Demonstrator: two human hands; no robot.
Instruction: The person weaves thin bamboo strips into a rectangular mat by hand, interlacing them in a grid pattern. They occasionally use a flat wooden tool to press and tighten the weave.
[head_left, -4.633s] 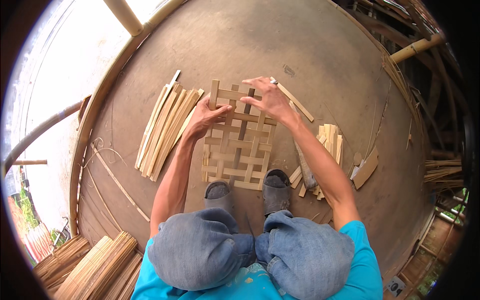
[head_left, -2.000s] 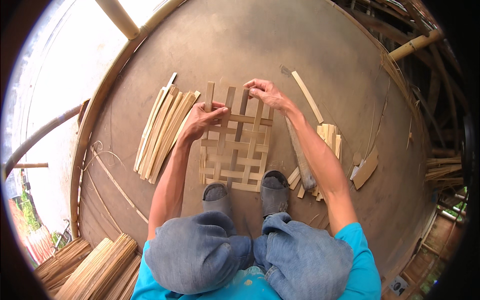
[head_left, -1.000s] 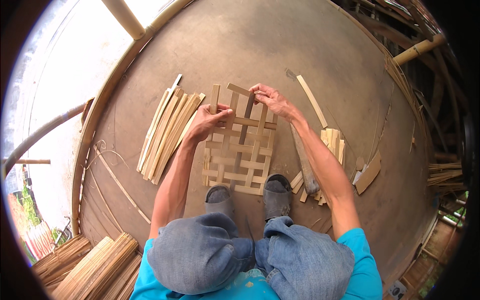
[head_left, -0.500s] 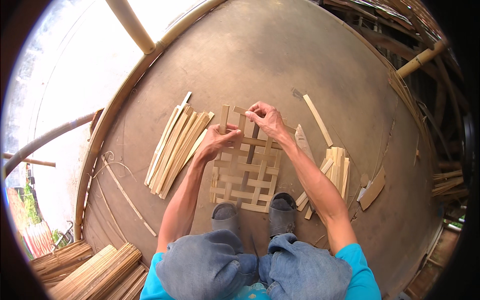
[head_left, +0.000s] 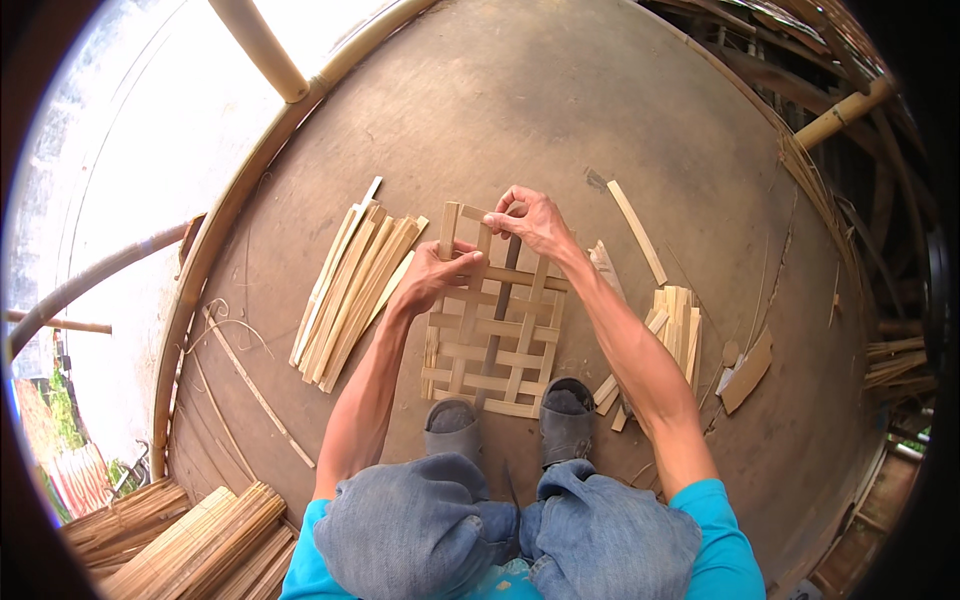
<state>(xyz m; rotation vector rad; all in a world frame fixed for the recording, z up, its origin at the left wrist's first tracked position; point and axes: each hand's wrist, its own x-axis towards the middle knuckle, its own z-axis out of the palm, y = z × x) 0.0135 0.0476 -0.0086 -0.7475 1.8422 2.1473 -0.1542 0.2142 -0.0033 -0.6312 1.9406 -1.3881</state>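
Note:
An open lattice of flat pale bamboo strips [head_left: 484, 356] lies on the floor in front of my sandals, its near end between them. One darker strip [head_left: 503, 290] runs lengthwise through it. My left hand [head_left: 430, 276] is closed around the upright strips at the lattice's far left, thumb on top. My right hand [head_left: 532, 222] pinches a crosswise bamboo strip [head_left: 473, 212] near the far end. That strip's left end meets the tall upright strip [head_left: 449, 228]; the rest is partly hidden by my right hand.
A bundle of loose bamboo strips [head_left: 360, 290] lies left of the lattice, a shorter pile [head_left: 678, 325] to its right. A single strip [head_left: 637, 232] and a brown scrap [head_left: 747, 372] lie farther right. Stacked bamboo bundles [head_left: 200, 545] fill the lower left. A bamboo rail [head_left: 230, 215] borders the floor.
My right hand has shifted slightly away from me and left with the crosswise strip, whose left end now sits against the tall upright. My left hand keeps its hold, moving only slightly.

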